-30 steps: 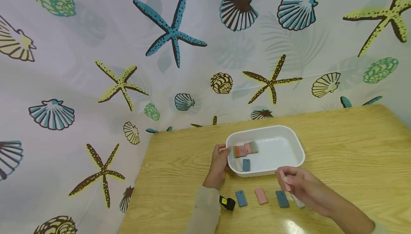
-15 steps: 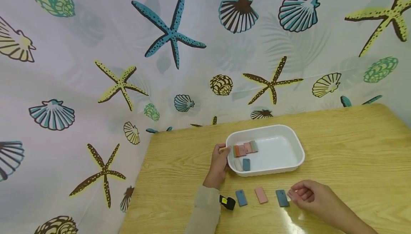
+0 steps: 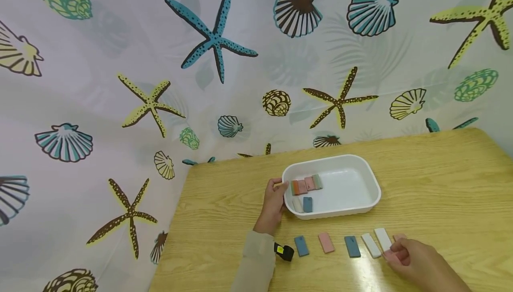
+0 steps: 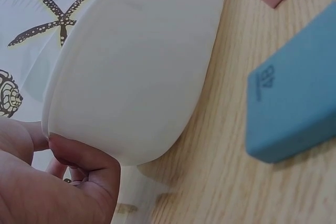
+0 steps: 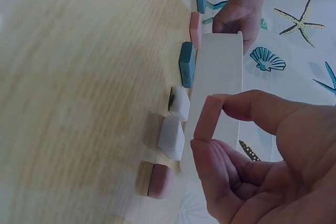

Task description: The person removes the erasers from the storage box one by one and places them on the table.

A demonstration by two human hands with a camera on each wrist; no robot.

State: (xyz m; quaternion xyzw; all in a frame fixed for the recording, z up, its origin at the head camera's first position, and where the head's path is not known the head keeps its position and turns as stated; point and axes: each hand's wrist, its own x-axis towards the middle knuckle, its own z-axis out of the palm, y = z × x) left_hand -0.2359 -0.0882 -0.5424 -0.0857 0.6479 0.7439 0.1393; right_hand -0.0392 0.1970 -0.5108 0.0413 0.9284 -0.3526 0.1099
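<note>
My left hand (image 3: 273,205) grips the left end of a white plastic tray (image 3: 370,206), with the thumb and fingers on its rim in the left wrist view. Between the right hand's (image 3: 418,261) thumb and a finger is a small pink eraser (image 5: 208,118), held above the table. Near that hand lie two white erasers (image 3: 371,245) and another pink eraser (image 3: 400,237), which the hand partly covers in the head view. Farther left in the same row are a dark blue eraser (image 3: 352,246), a pink one and a blue eraser (image 3: 301,245).
Inside the tray, several erasers stand along the left: an orange-and-green one (image 3: 295,188), pink ones, a greenish one (image 3: 317,181), a white one and a blue one (image 3: 307,204). A patterned curtain (image 3: 248,60) hangs behind the wooden table (image 3: 437,185).
My right hand has moved from the tray's front edge down and to the right, still pinching a pink eraser, uncovering the white erasers. The left hand stays on the tray.
</note>
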